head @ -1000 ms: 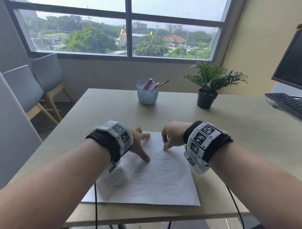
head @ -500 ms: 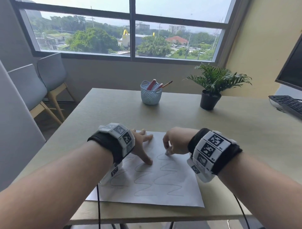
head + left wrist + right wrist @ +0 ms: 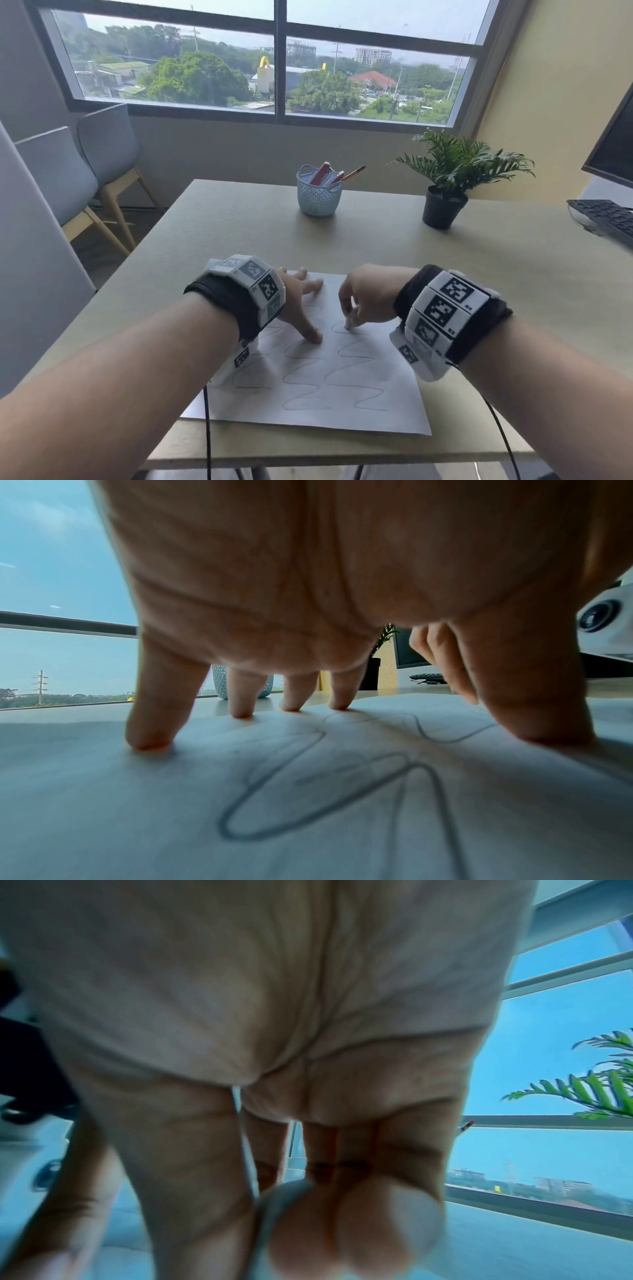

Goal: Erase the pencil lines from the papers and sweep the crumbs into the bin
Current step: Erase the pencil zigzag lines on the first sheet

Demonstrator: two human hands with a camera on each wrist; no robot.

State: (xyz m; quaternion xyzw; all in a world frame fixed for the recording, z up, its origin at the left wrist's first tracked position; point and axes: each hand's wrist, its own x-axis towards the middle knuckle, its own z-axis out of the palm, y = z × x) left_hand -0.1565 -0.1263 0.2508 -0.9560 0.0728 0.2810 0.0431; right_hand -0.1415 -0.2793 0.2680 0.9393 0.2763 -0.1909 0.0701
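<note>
Desk (image 3: pixel 376 240): pale wood-grain top set below a wide window; all items below are carried on it.

Paper (image 3: pixel 359 404): one white sheet laid flat near the front edge, within easy reach of both hands. Wavy pencil lines (image 3: pixel 349 359) are drawn in columns across it; most are plainly unerased, so the task is judged to be at an early stage.

Potted plant (image 3: pixel 445 192): placed at the far right, well apart from the sheet.

Basket (image 3: pixel 317 193): pale blue, at the far centre, holding a pencil and other stationery; whether it serves as the bin cannot be told.

Left hand (image 3: pixel 298 305): fingers spread and straight, tips and thumb pressed on the sheet's upper left, seemingly to keep it from sliding under rubbing.

Right hand (image 3: pixel 370 298): fingers curled, pinching the eraser.

Eraser (image 3: pixel 350 322): small, white, its tip set against the top of the right-hand column of lines, where erasing is judged to be under way. No crumbs can be made out.
</note>
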